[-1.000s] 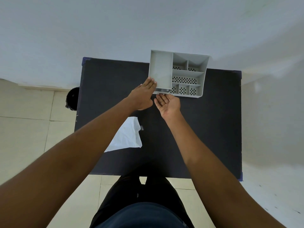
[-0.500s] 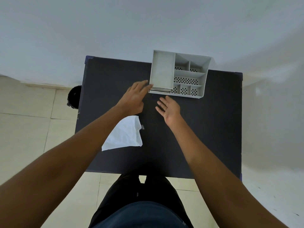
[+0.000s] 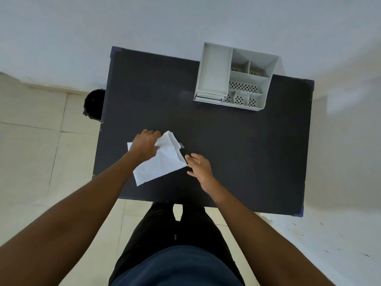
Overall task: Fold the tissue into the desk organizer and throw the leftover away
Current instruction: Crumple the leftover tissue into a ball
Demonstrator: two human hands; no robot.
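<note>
A white tissue (image 3: 162,162) lies partly folded on the near left of the black table (image 3: 237,141). My left hand (image 3: 144,146) rests on the tissue's upper left part, fingers curled over its top edge. Beside the tissue's right corner is my right hand (image 3: 199,167), fingers spread and just touching or nearly touching the paper. The grey desk organizer (image 3: 214,73) stands at the table's far edge, with one long compartment on the left and several perforated ones on the right. A folded white piece (image 3: 208,97) sits at the near end of the long compartment.
A black bin (image 3: 93,104) stands on the tiled floor just left of the table. A white wall runs behind the table. My legs stand at the table's near edge.
Both hands have drawn back from the organizer toward me. My left hand has come down onto the tissue, and my right hand has reached its right corner.
</note>
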